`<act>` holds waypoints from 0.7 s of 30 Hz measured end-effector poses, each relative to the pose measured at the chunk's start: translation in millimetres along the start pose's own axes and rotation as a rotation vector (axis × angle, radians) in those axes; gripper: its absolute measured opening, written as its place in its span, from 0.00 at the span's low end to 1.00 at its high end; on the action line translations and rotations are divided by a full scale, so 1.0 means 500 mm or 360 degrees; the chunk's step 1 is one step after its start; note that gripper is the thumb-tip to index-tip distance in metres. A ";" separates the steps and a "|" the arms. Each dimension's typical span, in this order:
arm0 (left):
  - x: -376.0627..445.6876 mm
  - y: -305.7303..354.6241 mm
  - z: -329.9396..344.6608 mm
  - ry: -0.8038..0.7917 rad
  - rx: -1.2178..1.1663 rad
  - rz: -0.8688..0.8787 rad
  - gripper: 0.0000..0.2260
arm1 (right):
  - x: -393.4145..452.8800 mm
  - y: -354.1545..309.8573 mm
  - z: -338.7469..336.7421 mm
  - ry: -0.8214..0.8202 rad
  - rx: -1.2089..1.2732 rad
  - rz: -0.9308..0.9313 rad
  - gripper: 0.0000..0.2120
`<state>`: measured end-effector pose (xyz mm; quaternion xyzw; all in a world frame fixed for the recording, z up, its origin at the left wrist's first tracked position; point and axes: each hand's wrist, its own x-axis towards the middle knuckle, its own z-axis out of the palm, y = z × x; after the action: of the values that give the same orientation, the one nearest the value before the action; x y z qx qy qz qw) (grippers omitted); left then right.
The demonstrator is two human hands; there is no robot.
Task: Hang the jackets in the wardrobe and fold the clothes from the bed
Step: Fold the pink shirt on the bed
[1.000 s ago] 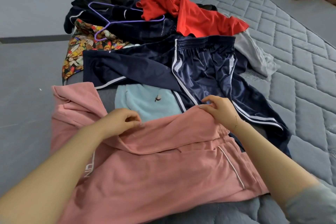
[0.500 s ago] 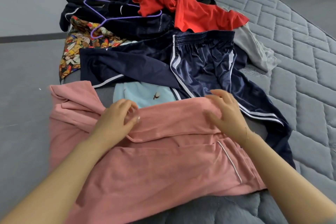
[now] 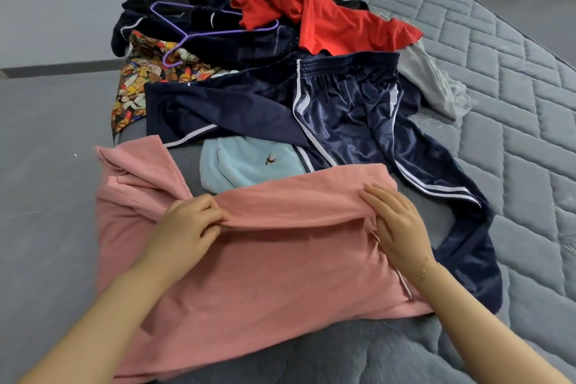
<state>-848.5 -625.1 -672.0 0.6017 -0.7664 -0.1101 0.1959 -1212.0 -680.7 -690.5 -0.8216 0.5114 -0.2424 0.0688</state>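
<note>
Grey quilted bed (image 3: 514, 121) carries all garments. Pink garment (image 3: 265, 274) lies at the near edge, top portion folded over. Navy track pants (image 3: 349, 115) sit beyond it. Left hand (image 3: 187, 224) pinches the pink fold edge, grip closed on fabric. Right hand (image 3: 396, 221) rests flat, fingers extended, on the fold.

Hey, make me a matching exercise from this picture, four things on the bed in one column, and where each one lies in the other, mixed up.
Things:
1. pink cotton garment
2. purple wire hanger
3. red polo shirt
4. pale blue fleece item

Places:
A. on the dark clothes at the far left of the pile
B. nearest, under both hands
C. at the far end, on top of the pile
D. partly tucked under the navy striped shorts

Pairs: 1-B, 2-A, 3-C, 4-D
</note>
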 end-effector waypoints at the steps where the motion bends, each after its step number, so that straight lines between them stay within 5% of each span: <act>1: -0.007 0.002 0.003 -0.0033 0.0015 0.0014 0.06 | -0.010 -0.004 -0.001 -0.0043 -0.0011 0.0005 0.22; 5: -0.027 -0.006 0.046 -0.0317 0.0039 -0.0093 0.08 | -0.030 -0.025 0.014 -0.0455 -0.0039 0.0130 0.21; 8: -0.044 -0.005 0.062 -0.0300 -0.0041 -0.0122 0.12 | -0.029 -0.048 0.025 -0.0448 -0.0063 0.0283 0.21; 12: -0.055 -0.016 0.035 0.0037 -0.0281 -0.0269 0.11 | 0.018 -0.135 0.037 -0.0172 0.0162 0.0242 0.12; 21: -0.078 -0.218 -0.043 0.0718 -0.0737 -0.0888 0.10 | 0.273 -0.429 0.228 -0.0685 0.0384 -0.0099 0.14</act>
<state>-735.9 -613.6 -703.5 0.7352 -0.4673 -0.1937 0.4512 -936.6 -715.1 -667.7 -0.8555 0.4268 -0.1232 0.2663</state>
